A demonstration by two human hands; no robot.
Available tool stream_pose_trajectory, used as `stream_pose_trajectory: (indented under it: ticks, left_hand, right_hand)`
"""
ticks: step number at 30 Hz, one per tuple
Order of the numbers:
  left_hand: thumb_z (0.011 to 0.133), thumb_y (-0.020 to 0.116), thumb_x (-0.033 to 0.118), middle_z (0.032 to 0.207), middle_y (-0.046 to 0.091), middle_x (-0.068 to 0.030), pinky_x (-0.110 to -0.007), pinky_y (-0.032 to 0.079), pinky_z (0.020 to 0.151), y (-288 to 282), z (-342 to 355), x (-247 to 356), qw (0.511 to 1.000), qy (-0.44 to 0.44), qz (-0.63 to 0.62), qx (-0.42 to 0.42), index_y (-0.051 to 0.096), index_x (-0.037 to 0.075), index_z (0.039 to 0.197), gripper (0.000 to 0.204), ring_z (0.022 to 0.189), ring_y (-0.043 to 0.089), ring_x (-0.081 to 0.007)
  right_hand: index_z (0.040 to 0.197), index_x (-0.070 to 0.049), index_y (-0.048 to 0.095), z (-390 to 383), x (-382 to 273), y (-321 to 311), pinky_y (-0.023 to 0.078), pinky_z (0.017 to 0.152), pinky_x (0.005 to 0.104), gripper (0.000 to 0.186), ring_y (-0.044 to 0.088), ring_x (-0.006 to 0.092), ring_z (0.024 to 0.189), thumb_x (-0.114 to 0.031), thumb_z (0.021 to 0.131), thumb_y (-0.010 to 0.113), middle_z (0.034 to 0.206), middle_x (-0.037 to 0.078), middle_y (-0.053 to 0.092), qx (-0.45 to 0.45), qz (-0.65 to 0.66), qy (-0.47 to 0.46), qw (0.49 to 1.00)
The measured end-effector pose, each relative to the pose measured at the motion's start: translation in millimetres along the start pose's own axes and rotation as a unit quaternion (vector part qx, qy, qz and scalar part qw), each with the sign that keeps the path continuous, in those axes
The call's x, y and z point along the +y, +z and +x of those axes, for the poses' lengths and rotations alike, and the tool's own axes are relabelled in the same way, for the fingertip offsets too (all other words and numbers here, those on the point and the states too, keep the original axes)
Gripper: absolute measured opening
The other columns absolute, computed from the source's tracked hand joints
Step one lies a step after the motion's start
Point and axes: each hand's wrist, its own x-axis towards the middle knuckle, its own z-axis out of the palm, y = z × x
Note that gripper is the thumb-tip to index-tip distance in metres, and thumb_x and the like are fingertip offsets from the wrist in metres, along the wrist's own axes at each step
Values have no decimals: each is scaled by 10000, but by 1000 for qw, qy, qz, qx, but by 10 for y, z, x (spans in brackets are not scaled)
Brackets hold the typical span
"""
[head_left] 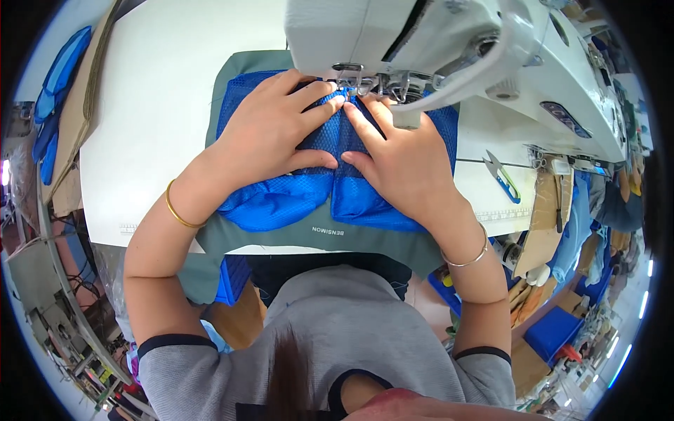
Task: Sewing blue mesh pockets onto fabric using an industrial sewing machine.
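Observation:
Under the head of a white sewing machine lies a grey-green fabric panel with blue mesh pockets on it. My left hand rests flat on the left pocket, its fingers spread and their tips close to the presser foot. On the right pocket lies my right hand, fingers stretched toward the same spot, partly behind the machine's white front piece. Both index fingertips nearly meet at the seam between the two pockets. The needle itself is too small to make out.
Thread snips lie on the white table right of the fabric. Blue fabric pieces hang at the far left beside brown cardboard. A blue bin stands at the lower right. The fabric panel hangs over the table's front edge.

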Motion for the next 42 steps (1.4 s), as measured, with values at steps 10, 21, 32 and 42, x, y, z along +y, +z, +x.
stream_pose_trajectory:
  ticks: [10,21,32,42]
  left_hand:
    - [712,822,338,1229,658,-114,-465,457,1024,-2,-32,163,999,28,32,20,726,41,1142,532,1185,585,-325]
    - [727,809,269,1174,696,-115,-431,490,994,88,-81,242,998,-6,-8,62,753,29,1052,408,1124,626,-291]
    - [739,798,272,1131,676,-106,-425,488,981,163,32,155,996,-15,7,84,756,31,1039,387,1121,610,-280]
    - [706,811,240,1074,675,-95,-437,493,903,-87,-54,201,994,59,-68,62,713,25,999,376,1067,620,-307]
  right_hand:
    - [1172,21,673,-569,-481,-30,472,1001,450,457,575,302,1251,-312,861,704,1242,158,660,30,53,-16,998]
    - [1161,2,679,-555,-370,39,484,957,445,443,612,284,1213,-300,842,736,1202,133,672,57,76,-32,995]
    - [1156,-23,680,-415,-113,44,476,968,438,459,605,266,1210,-283,792,785,1209,95,665,67,79,-42,994]
    - [1147,-40,677,-322,22,74,453,1001,419,444,575,241,1239,-273,786,789,1234,82,655,68,88,-40,993]
